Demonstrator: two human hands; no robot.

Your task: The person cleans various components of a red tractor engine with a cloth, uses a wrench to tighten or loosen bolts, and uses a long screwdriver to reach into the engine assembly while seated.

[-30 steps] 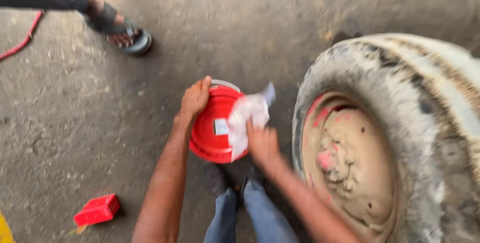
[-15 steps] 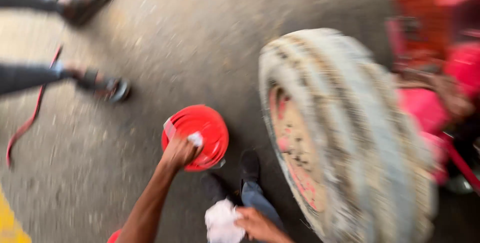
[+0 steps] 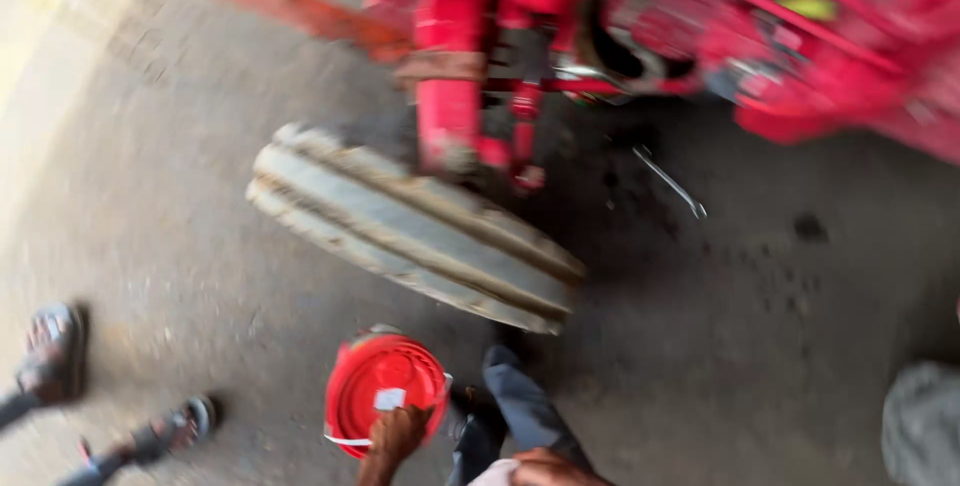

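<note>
Left hand: we see our left hand (image 3: pixel 398 433) resting on the near rim of the red lid (image 3: pixel 384 391), fingers curled onto it; grasping or only pressing, we cannot tell.
Right hand: our right hand (image 3: pixel 545 466) sits at the bottom edge, closed on a pale cloth (image 3: pixel 492 474).
Relation: lid lies just ahead of the left hand, touching it; the right hand is well to its side, so the left is nearer.
Lid position: flat on the concrete floor (image 3: pixel 150 246), near the worn tyre (image 3: pixel 410 226), not touching it.
Lid look: round, bright red, ridged in rings, small white label near the middle, pale rim beneath.
Blur: strong; fine detail lost.
Surroundings: red machine (image 3: pixel 640 36) behind the tyre; another person's sandalled feet (image 3: pixel 55 346) at left.
</note>
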